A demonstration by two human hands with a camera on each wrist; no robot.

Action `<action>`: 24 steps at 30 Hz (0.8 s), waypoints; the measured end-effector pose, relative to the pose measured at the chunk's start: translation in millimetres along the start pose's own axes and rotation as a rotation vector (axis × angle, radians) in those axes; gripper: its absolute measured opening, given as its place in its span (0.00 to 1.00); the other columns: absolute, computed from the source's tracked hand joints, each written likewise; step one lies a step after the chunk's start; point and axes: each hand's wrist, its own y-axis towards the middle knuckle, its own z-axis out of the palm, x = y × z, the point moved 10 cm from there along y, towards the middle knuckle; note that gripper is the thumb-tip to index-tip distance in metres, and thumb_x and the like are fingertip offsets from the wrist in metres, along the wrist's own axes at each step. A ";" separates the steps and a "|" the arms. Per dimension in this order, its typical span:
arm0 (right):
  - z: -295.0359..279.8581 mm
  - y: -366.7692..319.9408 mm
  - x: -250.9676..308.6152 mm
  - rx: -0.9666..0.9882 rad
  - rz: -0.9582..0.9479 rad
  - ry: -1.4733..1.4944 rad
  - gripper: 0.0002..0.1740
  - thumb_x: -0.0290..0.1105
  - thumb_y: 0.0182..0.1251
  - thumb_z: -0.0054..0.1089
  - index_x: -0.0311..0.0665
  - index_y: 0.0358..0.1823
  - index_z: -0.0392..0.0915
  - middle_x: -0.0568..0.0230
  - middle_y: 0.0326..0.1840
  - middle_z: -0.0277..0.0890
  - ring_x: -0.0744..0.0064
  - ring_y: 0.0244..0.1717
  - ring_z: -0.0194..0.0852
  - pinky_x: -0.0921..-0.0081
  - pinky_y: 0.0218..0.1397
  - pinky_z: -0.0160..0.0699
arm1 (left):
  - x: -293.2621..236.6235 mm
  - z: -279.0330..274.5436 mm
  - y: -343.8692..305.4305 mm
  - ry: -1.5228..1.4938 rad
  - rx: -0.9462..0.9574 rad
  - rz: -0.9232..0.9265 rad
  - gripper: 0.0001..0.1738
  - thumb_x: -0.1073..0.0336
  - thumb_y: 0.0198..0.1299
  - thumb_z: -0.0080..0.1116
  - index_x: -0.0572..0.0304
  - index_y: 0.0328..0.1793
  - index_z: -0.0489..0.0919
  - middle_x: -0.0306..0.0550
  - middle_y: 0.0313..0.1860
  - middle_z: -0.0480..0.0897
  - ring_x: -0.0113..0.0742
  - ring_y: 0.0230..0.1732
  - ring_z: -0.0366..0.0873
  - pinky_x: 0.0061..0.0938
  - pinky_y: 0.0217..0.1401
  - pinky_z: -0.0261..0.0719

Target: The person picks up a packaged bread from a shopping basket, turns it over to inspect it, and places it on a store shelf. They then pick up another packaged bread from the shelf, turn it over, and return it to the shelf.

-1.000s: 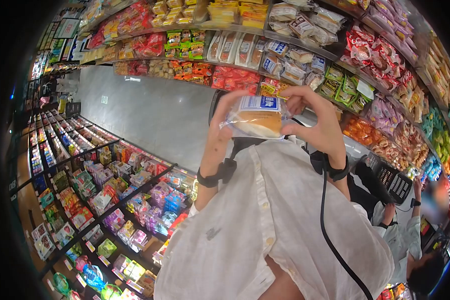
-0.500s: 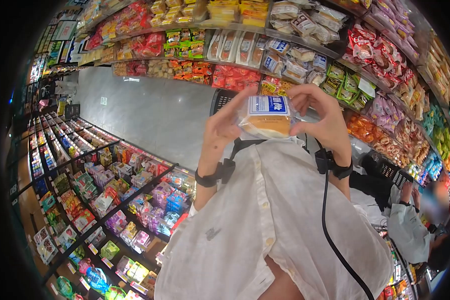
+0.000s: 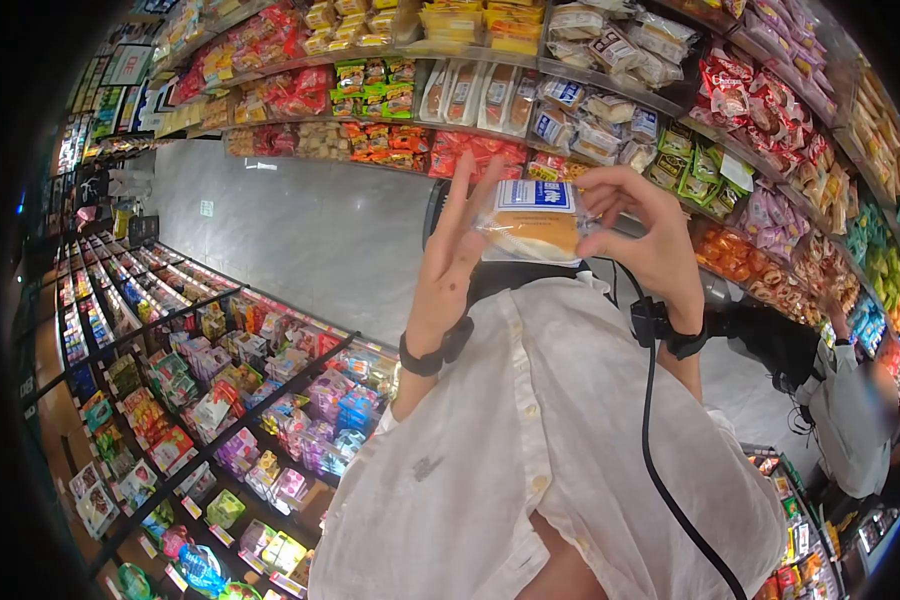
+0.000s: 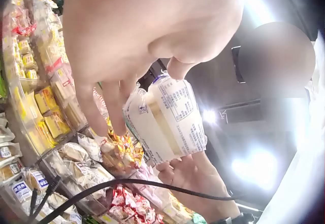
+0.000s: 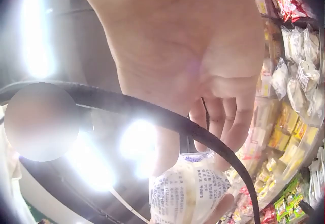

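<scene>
A bread bun in a clear plastic wrapper with a blue and white label is held up in front of the chest. My right hand pinches its right edge between thumb and curled fingers. At the other end my left hand has its fingers straight and spread upward, with the thumb right at the wrapper's edge. In the left wrist view, printed text covers the pale side of the wrapper, and the left thumb overlaps its corner. The right wrist view has the right thumb against the wrapper.
Shelves of packaged bread and snacks curve across the front and right. A lower display of boxed goods runs along the left beside the grey aisle floor. A black cable hangs from my right wrist. Another person is at the right.
My left fingers have straightened and lifted from around the wrapper's left end. The right hand keeps its grip. The other person at the right has shifted.
</scene>
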 end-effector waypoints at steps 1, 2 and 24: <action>3.2 -0.5 0.3 0.000 0.007 0.001 0.34 0.24 0.47 0.87 0.36 0.60 0.85 0.64 0.45 0.87 0.75 0.44 0.84 0.77 0.47 0.83 | -0.2 -2.7 -0.8 0.023 0.001 0.001 0.43 0.55 0.81 0.49 0.67 0.93 0.46 0.64 0.90 0.58 0.51 0.90 0.55 0.41 0.89 0.50; 6.2 -0.9 0.0 0.001 0.015 0.001 0.33 0.24 0.48 0.86 0.37 0.60 0.85 0.64 0.46 0.87 0.75 0.44 0.84 0.77 0.48 0.83 | -0.2 -5.1 -2.0 0.046 0.000 0.001 0.43 0.54 0.81 0.49 0.67 0.93 0.47 0.64 0.90 0.58 0.51 0.90 0.54 0.40 0.89 0.49; 47.9 0.2 -17.3 0.164 0.164 0.144 0.31 0.16 0.54 0.78 0.34 0.63 0.86 0.63 0.50 0.89 0.73 0.48 0.87 0.75 0.57 0.85 | -6.7 -37.2 -26.1 0.043 0.043 -0.004 0.38 0.49 0.76 0.62 0.64 0.83 0.69 0.61 0.88 0.63 0.52 0.89 0.57 0.44 0.88 0.54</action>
